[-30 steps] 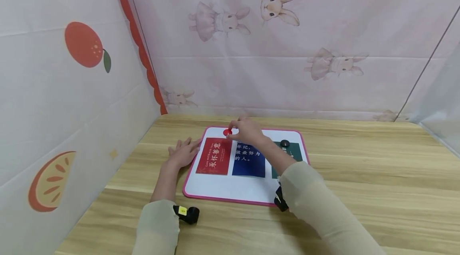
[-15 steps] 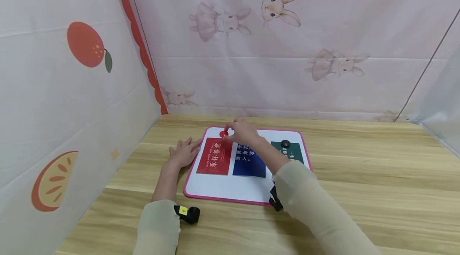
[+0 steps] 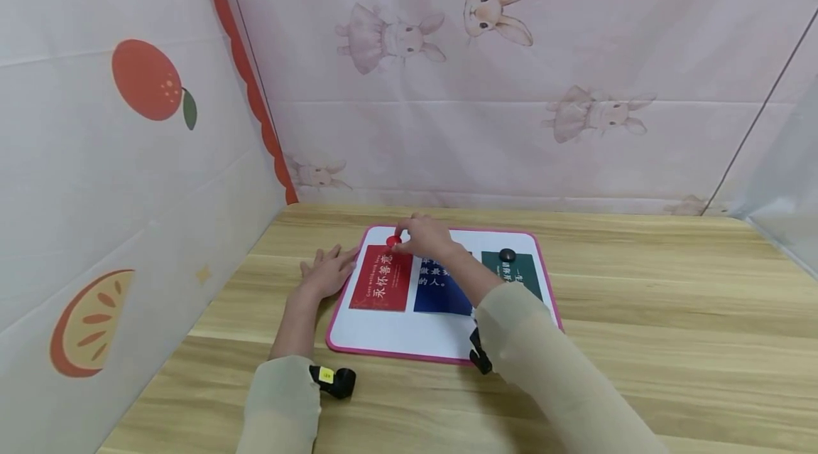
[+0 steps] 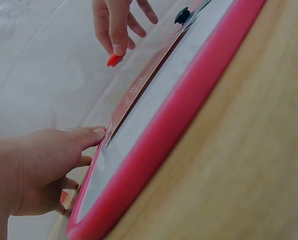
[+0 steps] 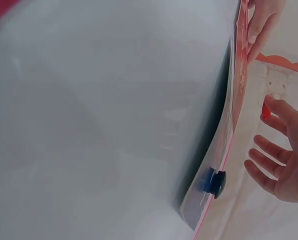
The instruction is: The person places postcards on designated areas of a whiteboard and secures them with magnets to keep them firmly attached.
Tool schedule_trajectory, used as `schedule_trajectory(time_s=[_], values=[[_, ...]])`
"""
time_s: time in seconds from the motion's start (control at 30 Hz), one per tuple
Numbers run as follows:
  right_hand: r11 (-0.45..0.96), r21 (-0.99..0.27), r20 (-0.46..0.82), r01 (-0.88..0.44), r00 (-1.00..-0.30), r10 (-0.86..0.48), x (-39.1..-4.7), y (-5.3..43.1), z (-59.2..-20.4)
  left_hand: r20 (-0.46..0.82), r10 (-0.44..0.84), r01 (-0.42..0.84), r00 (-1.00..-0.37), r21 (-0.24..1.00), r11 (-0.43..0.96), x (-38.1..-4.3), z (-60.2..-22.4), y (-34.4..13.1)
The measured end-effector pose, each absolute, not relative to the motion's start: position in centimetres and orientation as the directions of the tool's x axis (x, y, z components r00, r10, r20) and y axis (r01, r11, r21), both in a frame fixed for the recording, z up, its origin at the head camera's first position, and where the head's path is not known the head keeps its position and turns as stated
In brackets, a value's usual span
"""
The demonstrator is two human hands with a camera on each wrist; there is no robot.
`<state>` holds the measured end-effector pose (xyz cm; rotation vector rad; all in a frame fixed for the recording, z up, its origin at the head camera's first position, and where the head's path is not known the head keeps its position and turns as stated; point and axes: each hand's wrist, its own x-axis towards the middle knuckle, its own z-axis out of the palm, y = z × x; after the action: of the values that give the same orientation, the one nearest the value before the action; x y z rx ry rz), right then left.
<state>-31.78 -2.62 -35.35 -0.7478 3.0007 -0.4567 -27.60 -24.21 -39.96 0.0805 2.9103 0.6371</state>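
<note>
Between thumb and forefinger, my right hand (image 3: 427, 236) pinches a round red magnet (image 3: 393, 241). In the left wrist view the red magnet (image 4: 114, 60) is held above the red card. My left hand (image 3: 327, 275) rests at the left side of a whiteboard (image 3: 390, 334) with a pink rim, its thumb (image 4: 91, 136) at the edge. On the board lie a red card (image 3: 382, 283), a dark blue card (image 3: 437, 299) and a green card (image 3: 525, 283). A black round magnet (image 3: 508, 255) sits on the green card's top. My right hand hides the blue card's top.
The board lies flat on a light wooden table (image 3: 664, 312). A pale curtain (image 3: 575, 170) with rabbit prints stands behind it, and a white panel (image 3: 211, 177) with fruit prints on the left. Each wrist wears a black camera (image 3: 336, 381).
My right hand has moved left and slightly toward me with the red magnet, which now overlaps the red card's top edge. The left hand stays in place.
</note>
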Motion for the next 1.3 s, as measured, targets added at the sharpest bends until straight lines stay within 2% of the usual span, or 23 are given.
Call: schedule_trajectory(time_s=[1.3], values=[[0.875, -0.179, -0.028, -0.45, -0.887, -0.462, -32.5, -4.6, -36.0, -0.165, 0.069, -0.005, -0.984, 0.41, 0.912, -27.5, -39.7, -24.2]])
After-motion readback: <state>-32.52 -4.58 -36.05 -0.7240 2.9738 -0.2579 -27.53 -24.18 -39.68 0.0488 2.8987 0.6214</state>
